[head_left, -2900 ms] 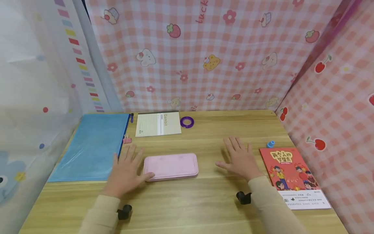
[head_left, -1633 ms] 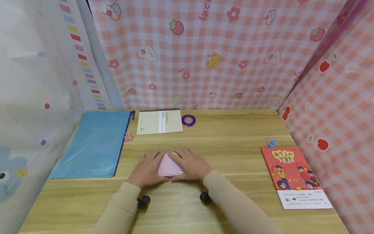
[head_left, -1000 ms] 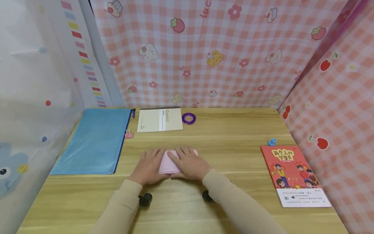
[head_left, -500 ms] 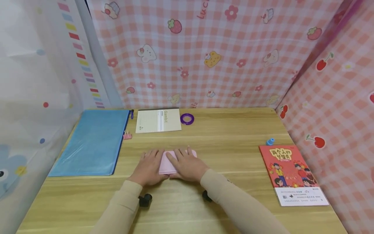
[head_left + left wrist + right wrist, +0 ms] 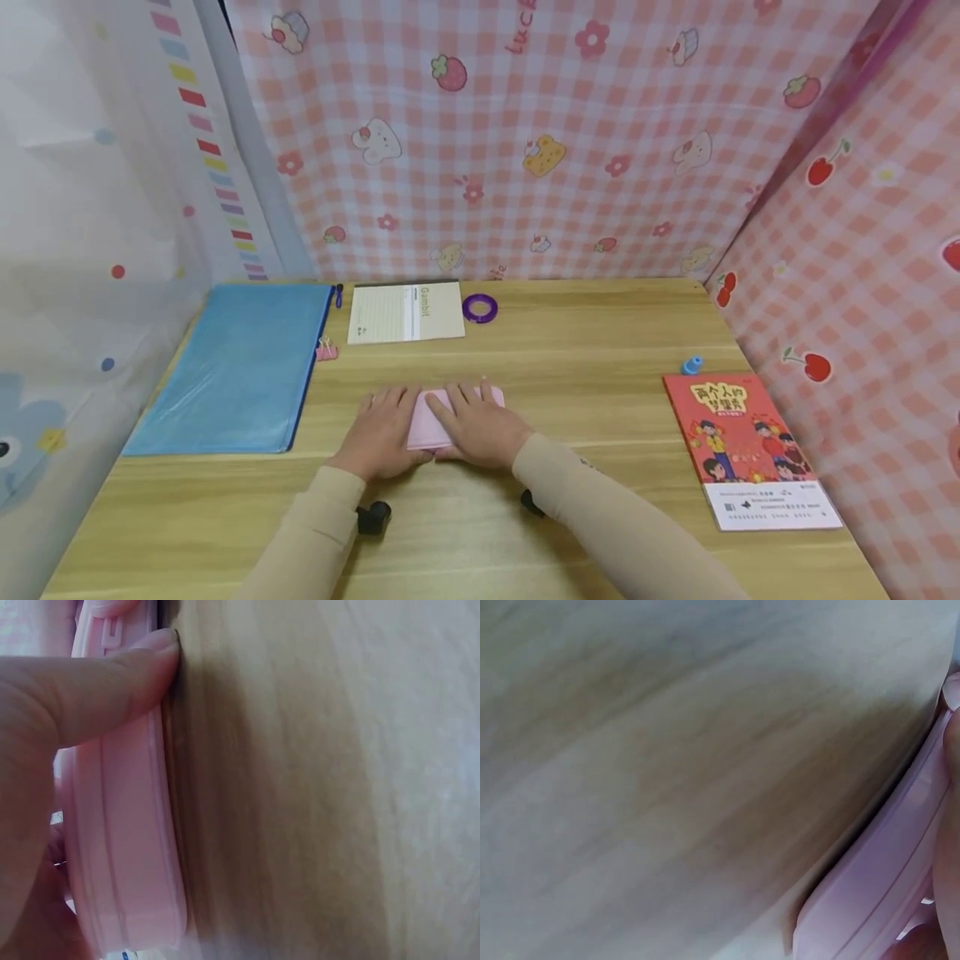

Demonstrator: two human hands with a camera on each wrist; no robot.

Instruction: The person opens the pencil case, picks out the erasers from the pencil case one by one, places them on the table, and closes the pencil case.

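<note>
A pink pencil case (image 5: 427, 423) lies flat on the wooden table, largely covered by both hands. My left hand (image 5: 381, 429) grips its left part, fingers over the top and thumb along the near side. In the left wrist view that thumb (image 5: 112, 686) presses the case's side wall (image 5: 139, 840), close by a small zip pull (image 5: 112, 631). My right hand (image 5: 486, 427) holds the right part the same way, leaving the far right corner showing. Only a rounded end of the case (image 5: 877, 870) and part of the hand appear in the right wrist view.
A blue zip folder (image 5: 232, 367) lies to the left, beside a pink binder clip (image 5: 326, 352). Behind are a notebook (image 5: 390, 312) and a purple tape roll (image 5: 480, 308). A red book (image 5: 735, 433) and a small blue object (image 5: 692, 365) sit at the right.
Both hands have come inward from lying spread apart and taken hold of the pencil case. Over the last second they stay almost still, the right hand shifting slightly left.
</note>
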